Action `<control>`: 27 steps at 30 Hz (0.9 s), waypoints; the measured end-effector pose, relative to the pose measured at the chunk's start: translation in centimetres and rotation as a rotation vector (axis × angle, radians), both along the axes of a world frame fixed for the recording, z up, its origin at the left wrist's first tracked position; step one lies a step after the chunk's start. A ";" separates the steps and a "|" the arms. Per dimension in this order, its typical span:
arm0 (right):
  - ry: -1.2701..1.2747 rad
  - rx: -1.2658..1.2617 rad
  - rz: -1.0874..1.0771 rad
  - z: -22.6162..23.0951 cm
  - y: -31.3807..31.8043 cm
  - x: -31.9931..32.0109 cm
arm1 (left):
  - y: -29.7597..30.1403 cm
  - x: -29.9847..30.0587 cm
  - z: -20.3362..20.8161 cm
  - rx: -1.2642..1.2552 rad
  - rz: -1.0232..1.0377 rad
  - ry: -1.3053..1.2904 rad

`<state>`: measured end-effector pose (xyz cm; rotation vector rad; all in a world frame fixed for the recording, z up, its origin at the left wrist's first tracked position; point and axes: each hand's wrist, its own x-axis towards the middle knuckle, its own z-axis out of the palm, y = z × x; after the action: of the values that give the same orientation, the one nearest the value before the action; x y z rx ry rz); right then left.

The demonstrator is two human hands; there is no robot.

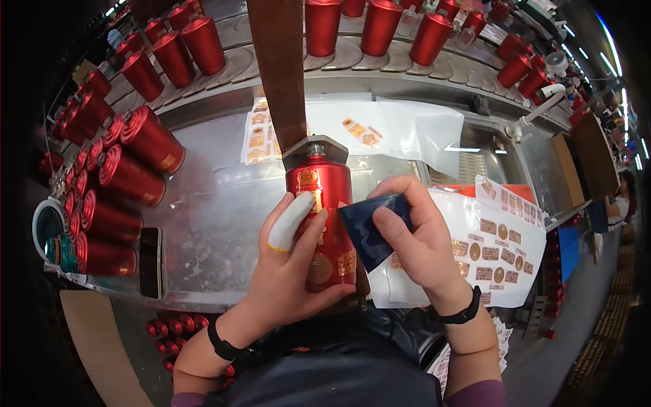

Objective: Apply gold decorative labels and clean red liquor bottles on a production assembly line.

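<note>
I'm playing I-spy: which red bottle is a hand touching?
The middle bottle, at the metal bracket: the left hand is on it; no hand touches the others.

Left of the left fingers (311, 237), the bench (210, 224) gives a wide way through, as far as the phone (150, 264) and the crowded bottles (132, 178). Ahead of them, the brown post (277, 68) and metal bracket (335, 149) block the path. The red bottle (329, 180) and blue pad (367, 234) crowd the room between left and right fingers (395, 228). Right of these, flat sheets (495, 230) leave low passage.
</note>
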<state>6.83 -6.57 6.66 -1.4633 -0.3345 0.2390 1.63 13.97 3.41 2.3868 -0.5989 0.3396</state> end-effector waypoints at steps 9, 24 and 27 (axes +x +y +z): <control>0.183 0.215 -0.106 -1.4 -0.5 0.3 | -0.2 -0.2 -0.3 -0.031 0.037 0.017; 0.214 -0.082 -0.098 -4.1 -0.3 0.0 | -0.1 -0.3 0.1 0.013 0.039 0.009; 0.239 -0.054 -0.083 -3.8 -0.2 -0.1 | -0.1 -0.3 0.0 0.018 0.054 0.020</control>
<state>6.72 -6.80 2.90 -1.4799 -0.0743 0.3544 1.28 13.91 3.39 2.4246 -0.5316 0.3341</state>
